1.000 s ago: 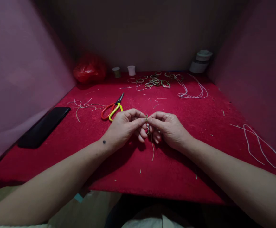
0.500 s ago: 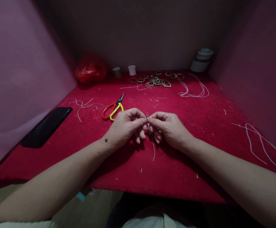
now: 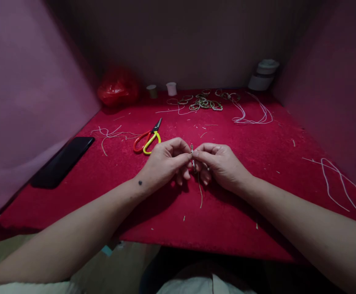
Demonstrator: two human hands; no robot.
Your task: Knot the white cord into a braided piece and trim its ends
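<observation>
Between my two hands, over the middle of the red cloth, is a small braided cord bracelet [image 3: 193, 163] in green and white. My left hand [image 3: 173, 159] pinches it from the left with thumb and forefinger. From the right, my right hand [image 3: 216, 161] pinches it at the same spot, thumb tips almost meeting. A short loop pokes up above the fingertips, and a thin loose cord end [image 3: 200, 192] hangs below. Part of the bracelet is hidden behind the fingers. Scissors [image 3: 148, 139] with one red and one yellow handle lie just beyond my left hand.
Several finished-looking braided loops [image 3: 205, 104] lie at the back, near two thread spools [image 3: 171, 89]. A red plastic bag [image 3: 118, 90], a white jar [image 3: 263, 75], a black phone [image 3: 63, 162] and loose cords [image 3: 340, 179] surround the work area. Pink walls enclose the cloth-covered table [image 3: 227, 228].
The whole view has shifted slightly. Both hands keep their pinch on the bracelet, with only small finger movements.
</observation>
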